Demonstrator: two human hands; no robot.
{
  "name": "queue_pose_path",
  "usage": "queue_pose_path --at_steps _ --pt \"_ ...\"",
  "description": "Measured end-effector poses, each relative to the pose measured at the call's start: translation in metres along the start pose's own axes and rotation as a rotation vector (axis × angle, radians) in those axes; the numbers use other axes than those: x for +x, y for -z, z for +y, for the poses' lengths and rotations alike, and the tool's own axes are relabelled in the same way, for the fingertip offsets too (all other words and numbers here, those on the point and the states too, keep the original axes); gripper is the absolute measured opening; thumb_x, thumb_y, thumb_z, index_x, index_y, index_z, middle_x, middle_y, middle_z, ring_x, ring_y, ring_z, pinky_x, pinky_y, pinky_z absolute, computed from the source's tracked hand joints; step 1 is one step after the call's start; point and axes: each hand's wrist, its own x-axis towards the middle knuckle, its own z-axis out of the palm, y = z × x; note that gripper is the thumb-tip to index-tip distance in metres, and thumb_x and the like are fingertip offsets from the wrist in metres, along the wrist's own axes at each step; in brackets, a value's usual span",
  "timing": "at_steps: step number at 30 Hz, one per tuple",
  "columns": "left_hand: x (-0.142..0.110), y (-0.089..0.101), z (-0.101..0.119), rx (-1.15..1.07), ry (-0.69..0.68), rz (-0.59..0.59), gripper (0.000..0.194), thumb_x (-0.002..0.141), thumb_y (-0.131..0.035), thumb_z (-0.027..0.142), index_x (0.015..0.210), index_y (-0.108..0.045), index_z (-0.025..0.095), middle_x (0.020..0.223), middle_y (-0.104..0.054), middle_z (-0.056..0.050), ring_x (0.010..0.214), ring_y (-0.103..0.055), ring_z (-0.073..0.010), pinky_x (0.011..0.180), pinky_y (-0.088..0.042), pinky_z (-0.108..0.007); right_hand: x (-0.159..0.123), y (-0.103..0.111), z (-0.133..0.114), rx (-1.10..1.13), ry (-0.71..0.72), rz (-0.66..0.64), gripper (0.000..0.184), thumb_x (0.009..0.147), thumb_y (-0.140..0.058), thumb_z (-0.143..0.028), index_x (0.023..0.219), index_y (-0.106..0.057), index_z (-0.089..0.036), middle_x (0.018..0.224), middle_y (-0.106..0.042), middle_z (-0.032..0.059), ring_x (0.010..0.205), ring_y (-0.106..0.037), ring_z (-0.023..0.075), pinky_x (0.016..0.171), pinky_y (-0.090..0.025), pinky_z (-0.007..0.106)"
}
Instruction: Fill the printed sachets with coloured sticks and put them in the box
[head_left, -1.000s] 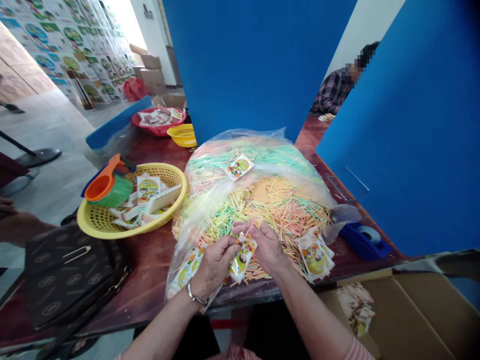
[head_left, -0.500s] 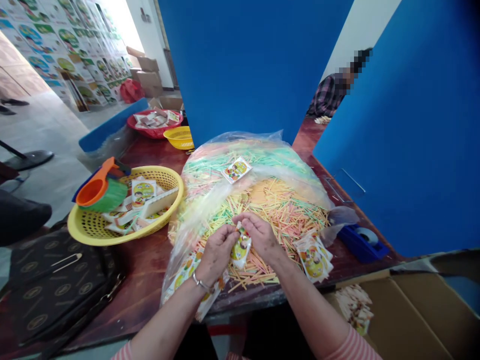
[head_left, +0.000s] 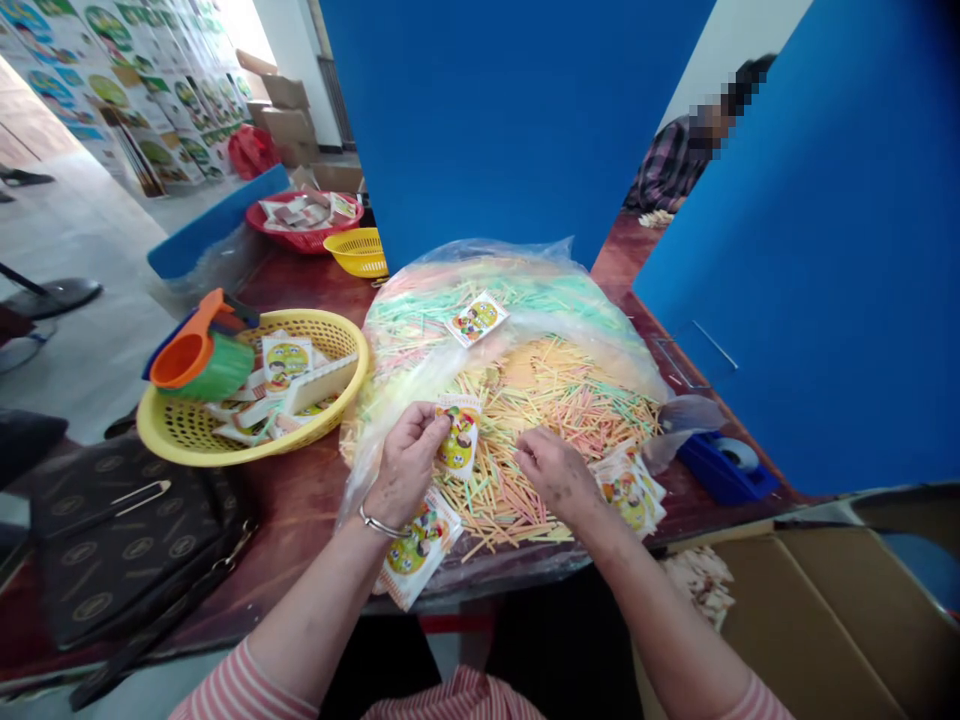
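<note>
My left hand [head_left: 409,465] pinches a small printed packet [head_left: 460,440] by its left edge, with the cartoon side facing up. My right hand [head_left: 556,476] is apart from it, fingers curled together just over the loose coloured sticks [head_left: 517,490]; whatever those fingers hold, if anything, is hidden. The sticks fill a large clear plastic bag [head_left: 420,390] that lies spread open on the table. Under my left wrist lie more packets [head_left: 424,545]. A bunch of filled packets [head_left: 634,490] rests by my right forearm, and one packet [head_left: 477,318] lies farther back on the bag.
To the left, a yellow basket [head_left: 169,440] holds packets and coloured scoops [head_left: 187,355]. A dark handbag [head_left: 112,550] sits in front of it. Blue partitions [head_left: 517,120] rise behind. At right are a tape dispenser [head_left: 727,470] and a cardboard box [head_left: 817,620]. Beyond, a person [head_left: 667,170] sits.
My hands have come apart: the left has moved left and up with a packet, the right has moved right, down to the sticks. The view has shifted slightly.
</note>
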Motion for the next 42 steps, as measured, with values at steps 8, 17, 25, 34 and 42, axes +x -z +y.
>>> queue_pose_path --at_steps 8,17,25,34,42 --pt "-0.020 0.014 -0.002 0.060 -0.013 0.037 0.014 0.074 -0.062 0.028 0.078 -0.054 0.017 0.062 -0.052 0.006 0.054 -0.047 -0.0054 0.051 -0.038 -0.016 -0.039 -0.040 -0.032 -0.263 0.029 -0.351 0.011 0.083 -0.045 -0.017 0.081 -0.056 -0.019 0.087 -0.060 0.0049 0.081 -0.054 0.0163 0.067 -0.039 0.024" --pt "-0.031 0.020 -0.001 0.039 0.063 0.018 0.016 0.074 -0.062 0.030 0.076 -0.053 0.017 0.066 -0.056 0.006 0.055 -0.050 -0.0062 0.053 -0.040 -0.017 -0.047 -0.052 -0.028 -0.307 0.199 -0.313 0.011 0.085 -0.044 -0.017 0.086 -0.055 -0.021 0.090 -0.055 0.0038 0.083 -0.051 0.0170 0.067 -0.041 0.025" --pt "-0.035 0.028 -0.005 0.253 0.075 -0.046 0.017 0.077 -0.056 0.033 0.080 -0.055 0.017 0.066 -0.054 0.005 0.058 -0.047 -0.0077 0.053 -0.038 -0.018 -0.048 -0.054 -0.027 -0.016 0.209 -0.135 0.013 0.081 -0.045 -0.010 0.072 -0.051 -0.018 0.079 -0.052 0.0038 0.077 -0.047 0.0161 0.070 -0.040 0.028" --pt "-0.049 0.011 -0.008 0.391 0.084 -0.225 0.017 0.078 -0.051 0.032 0.076 -0.056 0.016 0.064 -0.051 0.004 0.058 -0.044 -0.0084 0.054 -0.037 -0.019 -0.005 0.003 -0.045 1.183 -0.143 0.507 0.058 0.075 -0.053 -0.017 0.127 -0.030 -0.028 0.062 -0.043 -0.0081 0.057 -0.045 0.0091 0.063 -0.044 0.026" --pt "-0.053 -0.001 -0.009 0.195 0.162 -0.222 0.019 0.077 -0.055 0.034 0.076 -0.055 0.015 0.064 -0.055 0.003 0.056 -0.047 -0.0077 0.053 -0.038 -0.019 -0.004 -0.024 -0.059 1.040 -0.079 0.448 0.051 0.077 -0.053 -0.017 0.126 -0.042 -0.026 0.067 -0.048 -0.0053 0.063 -0.048 0.0089 0.069 -0.044 0.026"
